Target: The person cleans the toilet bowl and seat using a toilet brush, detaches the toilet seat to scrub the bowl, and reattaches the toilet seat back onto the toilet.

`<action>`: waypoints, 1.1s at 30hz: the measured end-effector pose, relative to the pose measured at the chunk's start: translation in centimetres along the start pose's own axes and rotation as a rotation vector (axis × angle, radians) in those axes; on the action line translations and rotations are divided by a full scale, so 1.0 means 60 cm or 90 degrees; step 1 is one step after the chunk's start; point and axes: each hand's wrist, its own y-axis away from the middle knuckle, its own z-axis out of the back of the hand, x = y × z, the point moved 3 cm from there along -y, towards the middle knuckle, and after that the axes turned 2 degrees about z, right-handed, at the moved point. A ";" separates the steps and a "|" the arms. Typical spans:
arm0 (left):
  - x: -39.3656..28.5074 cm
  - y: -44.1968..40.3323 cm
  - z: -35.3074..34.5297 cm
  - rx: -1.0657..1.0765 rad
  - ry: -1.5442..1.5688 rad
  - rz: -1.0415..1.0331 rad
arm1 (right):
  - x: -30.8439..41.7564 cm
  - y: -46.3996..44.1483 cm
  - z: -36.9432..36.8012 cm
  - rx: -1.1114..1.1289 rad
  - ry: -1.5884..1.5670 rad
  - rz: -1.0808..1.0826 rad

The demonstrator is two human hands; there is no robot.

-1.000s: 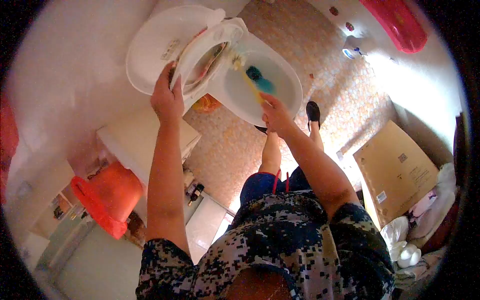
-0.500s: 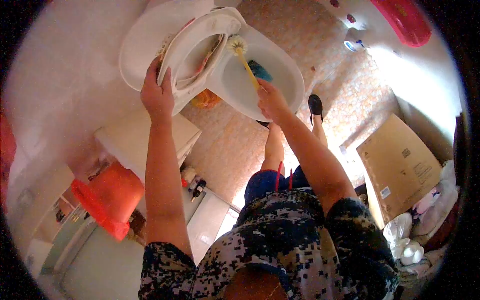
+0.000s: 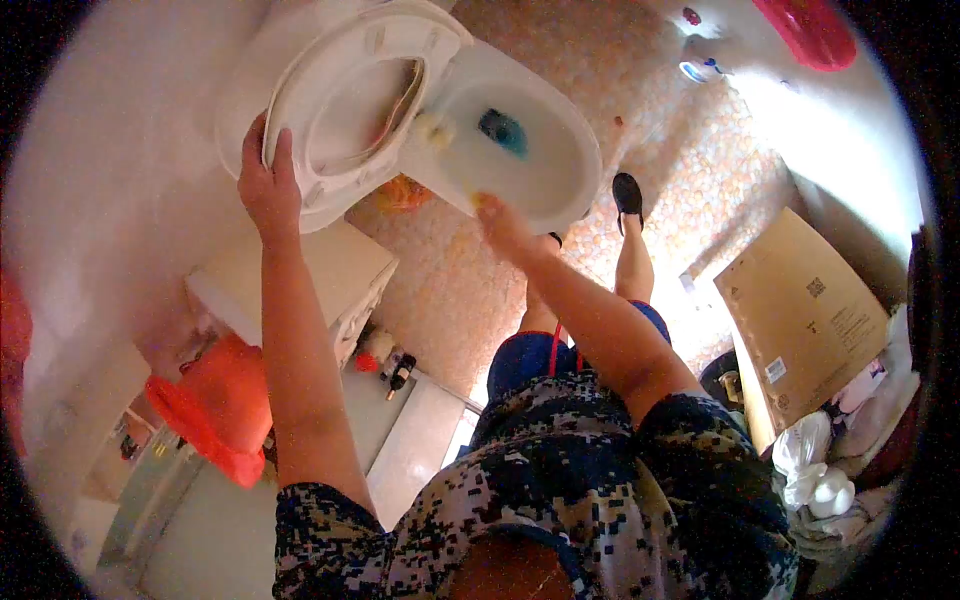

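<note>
While left hand grips seat | right hand holds brush | long axis slanting, bristles forward-left

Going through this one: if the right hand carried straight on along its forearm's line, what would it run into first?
Probably the near rim of the toilet bowl, with the raised seat beyond; the right hand's height above the rim is unclear.

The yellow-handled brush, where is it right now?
Head view, upper middle: the brush is in the right hand, its blurred head beside the raised seat.
</note>
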 end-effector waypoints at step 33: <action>-0.078 0.468 -0.425 0.759 0.047 0.027 | 0.148 0.097 0.450 -0.034 0.490 0.095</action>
